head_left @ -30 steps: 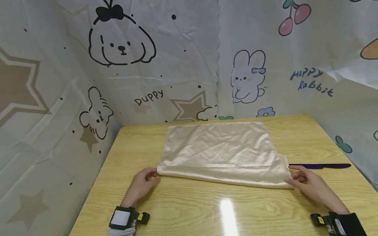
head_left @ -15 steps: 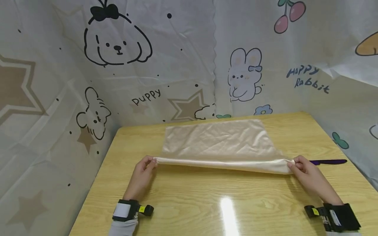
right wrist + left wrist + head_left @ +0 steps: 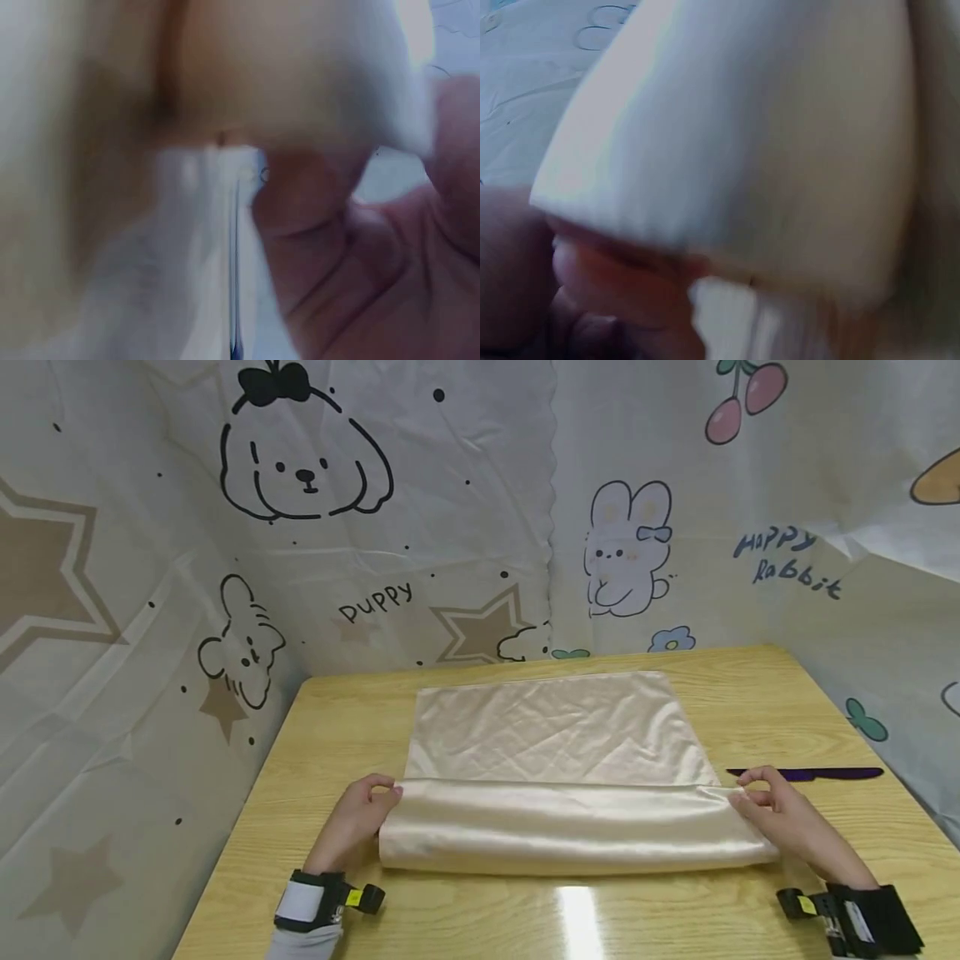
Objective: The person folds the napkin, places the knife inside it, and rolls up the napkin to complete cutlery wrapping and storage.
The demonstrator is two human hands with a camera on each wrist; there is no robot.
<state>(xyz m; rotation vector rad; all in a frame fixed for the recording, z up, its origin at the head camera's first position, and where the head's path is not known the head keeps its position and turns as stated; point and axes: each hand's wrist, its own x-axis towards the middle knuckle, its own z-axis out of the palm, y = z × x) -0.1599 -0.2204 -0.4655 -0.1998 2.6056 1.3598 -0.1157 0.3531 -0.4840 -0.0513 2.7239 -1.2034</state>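
Note:
A shiny cream satin cloth lies on the wooden table, its near part raised in a fold that droops toward the front. My left hand pinches the left end of the raised edge between thumb and fingers. At the opposite end my right hand pinches the same edge. In the left wrist view the cloth hangs large and blurred over the curled fingers. The right wrist view has the cloth blurred above the thumb and fingers.
A dark purple knife lies on the table right of the cloth, partly behind the right hand. The wooden table has a bright light reflection near its front. Printed curtains with cartoon animals enclose the back and sides.
Both hands first took hold of the near corners of the flat cloth, then lifted that edge. Now the raised part droops forward, nearer the front of the table.

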